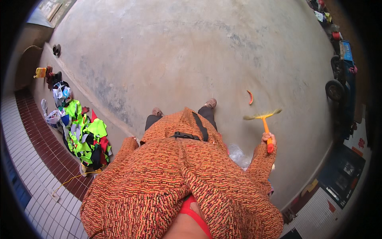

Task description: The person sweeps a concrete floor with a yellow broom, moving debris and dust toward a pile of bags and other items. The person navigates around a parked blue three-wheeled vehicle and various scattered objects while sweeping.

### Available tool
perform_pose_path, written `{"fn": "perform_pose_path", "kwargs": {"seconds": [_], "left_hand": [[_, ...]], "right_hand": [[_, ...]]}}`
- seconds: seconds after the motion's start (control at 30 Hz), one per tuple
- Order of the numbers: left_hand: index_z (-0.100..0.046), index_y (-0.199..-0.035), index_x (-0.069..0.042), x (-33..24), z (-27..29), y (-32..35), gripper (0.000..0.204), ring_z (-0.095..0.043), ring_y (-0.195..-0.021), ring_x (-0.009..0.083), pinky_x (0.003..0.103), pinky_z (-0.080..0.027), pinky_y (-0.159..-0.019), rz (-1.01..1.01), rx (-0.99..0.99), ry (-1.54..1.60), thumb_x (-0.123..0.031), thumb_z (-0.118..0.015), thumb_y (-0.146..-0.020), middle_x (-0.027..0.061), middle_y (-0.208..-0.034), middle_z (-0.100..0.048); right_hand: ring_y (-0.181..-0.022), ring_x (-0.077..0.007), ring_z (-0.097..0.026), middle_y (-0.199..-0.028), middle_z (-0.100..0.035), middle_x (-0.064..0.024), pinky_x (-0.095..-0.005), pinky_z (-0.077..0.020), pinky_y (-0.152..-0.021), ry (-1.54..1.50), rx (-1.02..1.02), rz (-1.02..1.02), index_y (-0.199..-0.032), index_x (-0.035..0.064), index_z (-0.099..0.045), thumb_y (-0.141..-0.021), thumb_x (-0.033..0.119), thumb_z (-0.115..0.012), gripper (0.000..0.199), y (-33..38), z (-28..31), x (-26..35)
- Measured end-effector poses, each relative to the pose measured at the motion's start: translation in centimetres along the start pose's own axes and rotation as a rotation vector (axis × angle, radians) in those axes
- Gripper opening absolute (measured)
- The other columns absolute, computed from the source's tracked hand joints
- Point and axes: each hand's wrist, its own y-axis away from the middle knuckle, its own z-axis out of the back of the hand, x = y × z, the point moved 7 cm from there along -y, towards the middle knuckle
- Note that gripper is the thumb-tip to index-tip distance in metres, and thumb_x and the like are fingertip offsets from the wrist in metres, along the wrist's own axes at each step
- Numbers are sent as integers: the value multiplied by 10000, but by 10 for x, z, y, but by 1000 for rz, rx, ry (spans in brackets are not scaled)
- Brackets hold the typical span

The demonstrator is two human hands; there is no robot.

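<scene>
My right hand (pixel 269 138) is wrapped round the orange handle of a T-shaped brush (pixel 266 121). Its wide yellowish head, with what look like bristles, is held out over the concrete floor (pixel 179 59). Just beyond the brush lies a curved reddish-orange piece (pixel 250 97), perhaps a rind. My left hand (pixel 136 139) hangs at my left side, mostly hidden by the sleeve, so its fingers do not show. Nearest to it is a heap of bright yellow-green, black and red cloth scraps (pixel 85 133).
Bags (pixel 59 95) and a yellow jug (pixel 40 72) stand along the left wall. Clear plastic (pixel 238 156) lies by my right side. A wheeled vehicle (pixel 335 90) is at the right edge. A yellow cord (pixel 65 181) runs near the tiled wall (pixel 32 167).
</scene>
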Motion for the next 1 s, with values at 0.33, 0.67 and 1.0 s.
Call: {"fn": "perform_pose_path", "kwargs": {"seconds": [0.33, 0.67, 1.0], "left_hand": [[-507, -1034, -95, -99, -62, 43, 266, -517, -782, 139, 261, -417, -673, -166, -66, -37, -139, -498, -772, 37, -857, -570], [-489, -1041, -68, -186, -91, 63, 297, -508, -736, 163, 300, -424, -646, -185, -65, -8, -130, -524, -753, 52, -826, -555], [-471, -1048, -41, -370, -91, -63, 333, -498, -689, 187, 340, -432, -619, -340, 52, 416, -122, -550, -734, 68, -796, -540]], "right_hand": [[-461, -126, -387, -532, -386, -35, -226, -357, -423, 550, 58, -124, -638, 22, -384, -718, 94, -431, 118, -145, -5, 54], [-474, -197, -477, -526, -473, -76, -281, -429, -481, 485, 181, -329, -576, 21, -463, -655, 94, -493, 112, -263, -127, -13], [-501, -53, -356, -803, -412, -78, -181, -328, -420, 68, 666, -538, -1047, 24, -325, -719, 35, -461, 355, -211, -318, 34]]}}
